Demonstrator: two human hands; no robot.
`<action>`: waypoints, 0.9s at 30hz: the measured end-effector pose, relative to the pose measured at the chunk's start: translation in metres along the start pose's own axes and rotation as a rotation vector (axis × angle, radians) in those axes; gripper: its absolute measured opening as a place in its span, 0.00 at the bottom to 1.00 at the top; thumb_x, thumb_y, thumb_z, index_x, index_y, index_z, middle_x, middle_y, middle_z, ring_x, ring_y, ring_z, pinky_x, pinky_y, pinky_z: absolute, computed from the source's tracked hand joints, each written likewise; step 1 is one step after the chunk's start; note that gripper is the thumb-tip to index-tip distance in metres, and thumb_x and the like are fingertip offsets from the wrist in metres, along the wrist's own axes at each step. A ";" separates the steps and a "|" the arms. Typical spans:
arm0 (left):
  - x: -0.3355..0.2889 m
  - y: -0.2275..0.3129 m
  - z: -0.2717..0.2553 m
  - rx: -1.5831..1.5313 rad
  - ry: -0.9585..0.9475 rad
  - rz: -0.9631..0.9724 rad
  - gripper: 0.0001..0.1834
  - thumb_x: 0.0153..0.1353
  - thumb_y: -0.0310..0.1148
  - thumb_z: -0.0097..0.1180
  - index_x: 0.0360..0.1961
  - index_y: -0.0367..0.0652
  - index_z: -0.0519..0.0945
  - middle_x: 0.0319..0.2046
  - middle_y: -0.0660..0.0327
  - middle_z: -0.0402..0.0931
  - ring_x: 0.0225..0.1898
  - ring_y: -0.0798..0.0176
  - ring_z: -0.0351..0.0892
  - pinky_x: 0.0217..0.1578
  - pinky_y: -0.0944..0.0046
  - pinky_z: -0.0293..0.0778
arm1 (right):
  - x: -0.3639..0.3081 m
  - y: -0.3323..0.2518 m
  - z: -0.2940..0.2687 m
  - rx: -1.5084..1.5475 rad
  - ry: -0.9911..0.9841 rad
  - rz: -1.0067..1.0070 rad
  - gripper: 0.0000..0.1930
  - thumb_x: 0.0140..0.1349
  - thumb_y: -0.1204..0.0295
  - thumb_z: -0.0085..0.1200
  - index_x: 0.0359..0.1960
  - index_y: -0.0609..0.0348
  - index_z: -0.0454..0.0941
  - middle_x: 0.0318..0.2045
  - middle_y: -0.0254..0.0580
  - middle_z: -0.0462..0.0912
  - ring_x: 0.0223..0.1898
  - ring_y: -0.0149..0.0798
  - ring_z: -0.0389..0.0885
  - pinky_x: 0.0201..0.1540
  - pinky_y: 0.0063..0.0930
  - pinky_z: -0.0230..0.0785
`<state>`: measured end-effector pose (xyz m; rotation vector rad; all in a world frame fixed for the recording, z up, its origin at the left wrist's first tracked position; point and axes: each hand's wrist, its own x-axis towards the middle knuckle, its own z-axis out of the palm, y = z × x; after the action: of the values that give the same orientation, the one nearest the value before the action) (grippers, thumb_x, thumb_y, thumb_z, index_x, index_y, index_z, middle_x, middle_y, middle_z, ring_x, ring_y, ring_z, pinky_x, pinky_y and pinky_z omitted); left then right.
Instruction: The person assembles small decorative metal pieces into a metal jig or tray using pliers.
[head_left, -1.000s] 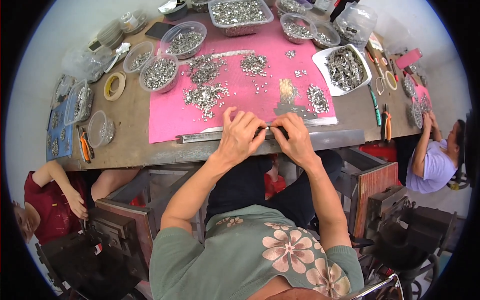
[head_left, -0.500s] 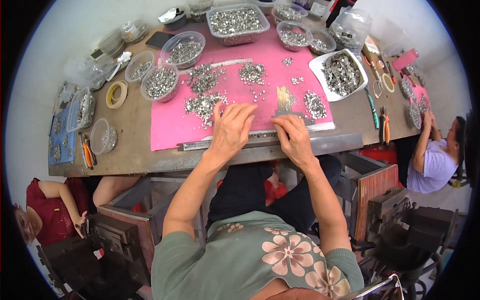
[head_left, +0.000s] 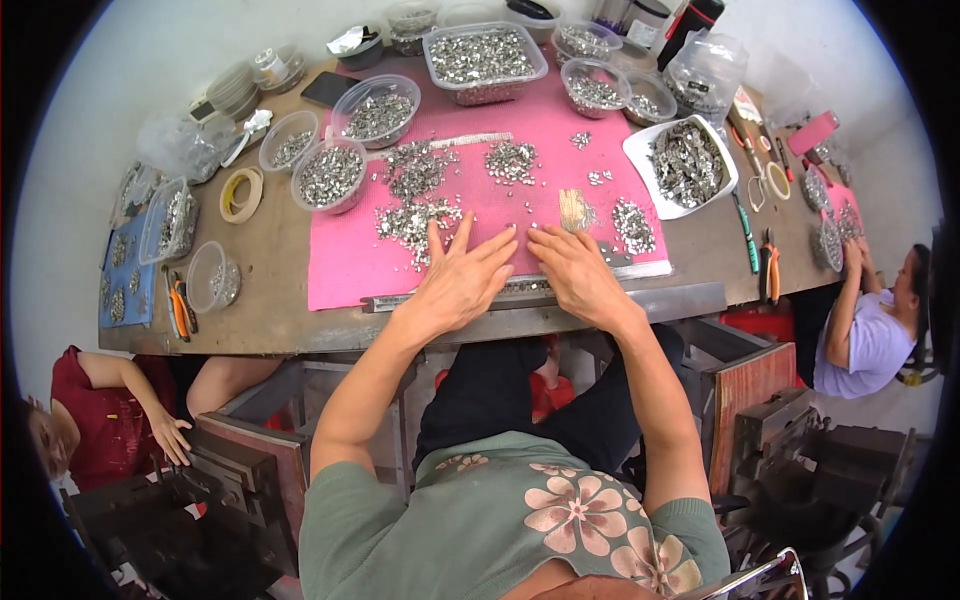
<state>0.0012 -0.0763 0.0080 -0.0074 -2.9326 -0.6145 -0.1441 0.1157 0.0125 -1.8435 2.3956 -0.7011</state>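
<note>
My left hand (head_left: 460, 276) rests over the pink mat (head_left: 345, 265) with its fingers spread. Its outer fingers touch the near side of a pile of small silver metal pieces (head_left: 412, 226). To its right, my right hand (head_left: 580, 278) reaches forward with fingers stretched out close together. The fingertips of both hands almost meet, beside a few loose bits on the mat. Beneath the hands runs a long grooved metal bar (head_left: 405, 302), with a row of small pieces in its groove (head_left: 527, 287). A flat gold-coloured piece (head_left: 571, 209) lies just beyond my right hand, partly hidden by it.
More piles (head_left: 633, 228) lie on the mat. Clear tubs of metal pieces (head_left: 330, 174) and a white tray (head_left: 640, 165) surround it. Orange-handled pliers (head_left: 769, 268) lie on the right, tape (head_left: 240, 194) on the left. Co-workers sit at left (head_left: 105, 410) and right (head_left: 868, 335).
Both hands have moved closer together, and their raised, bent fingers have straightened and lowered to the mat. The co-worker's hand at left has opened out on the dark metal vise.
</note>
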 end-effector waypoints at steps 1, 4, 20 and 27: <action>-0.004 -0.001 -0.001 -0.002 -0.001 -0.001 0.23 0.77 0.41 0.45 0.68 0.47 0.73 0.72 0.63 0.66 0.77 0.32 0.47 0.68 0.17 0.29 | -0.004 0.001 -0.002 0.003 -0.006 -0.021 0.18 0.66 0.78 0.51 0.58 0.66 0.78 0.62 0.51 0.78 0.66 0.52 0.72 0.68 0.48 0.60; -0.008 -0.003 -0.004 -0.075 0.166 -0.006 0.17 0.73 0.38 0.53 0.58 0.48 0.82 0.61 0.62 0.78 0.71 0.41 0.63 0.70 0.24 0.38 | -0.002 0.006 -0.006 0.160 0.160 0.017 0.14 0.64 0.79 0.55 0.51 0.63 0.82 0.50 0.48 0.84 0.56 0.51 0.80 0.59 0.43 0.68; 0.024 -0.009 0.017 -0.014 0.468 -0.074 0.06 0.58 0.34 0.68 0.35 0.47 0.85 0.30 0.67 0.77 0.38 0.60 0.75 0.58 0.48 0.57 | 0.045 0.015 0.026 -0.066 0.337 0.141 0.06 0.57 0.73 0.65 0.33 0.59 0.82 0.33 0.44 0.78 0.40 0.48 0.78 0.46 0.42 0.67; 0.035 -0.014 0.013 0.019 0.498 -0.045 0.06 0.57 0.33 0.69 0.34 0.47 0.84 0.30 0.66 0.76 0.38 0.59 0.75 0.59 0.43 0.57 | 0.047 0.006 0.030 -0.002 0.338 0.101 0.06 0.57 0.74 0.65 0.33 0.60 0.82 0.32 0.44 0.78 0.40 0.47 0.78 0.45 0.42 0.65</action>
<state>-0.0355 -0.0847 -0.0044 0.1866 -2.4605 -0.5053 -0.1548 0.0634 -0.0056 -1.7067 2.6640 -1.0759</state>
